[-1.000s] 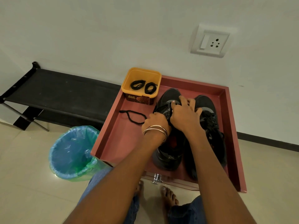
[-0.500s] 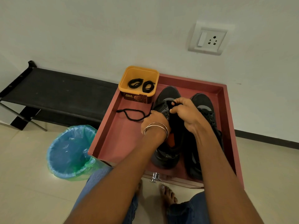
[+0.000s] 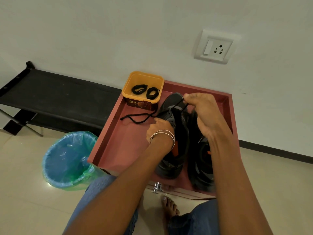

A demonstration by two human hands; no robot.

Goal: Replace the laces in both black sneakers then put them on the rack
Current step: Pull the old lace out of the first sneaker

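Note:
Two black sneakers lie side by side in a reddish drawer tray (image 3: 118,146). My right hand (image 3: 203,112) pinches a black lace (image 3: 177,104) and holds it stretched up from the eyelets of the left sneaker (image 3: 174,133). My left hand (image 3: 160,128), with bangles on the wrist, grips that sneaker's left eyelet flap. The lace's loose end (image 3: 135,118) trails left across the tray floor. The right sneaker (image 3: 201,160) lies partly hidden under my right forearm. A yellow tub (image 3: 143,89) at the tray's back left holds two coiled black laces (image 3: 145,91).
A low black rack (image 3: 55,99) stands against the wall to the left. A bin with a blue-green liner (image 3: 67,158) sits on the floor beside the tray. A wall socket (image 3: 215,47) is above. My knees and bare foot (image 3: 169,206) are below the tray's front handle.
My right hand has risen from the left sneaker's tongue and drawn the lace up and back. More loose lace now lies on the tray floor. The left hand stays on the sneaker.

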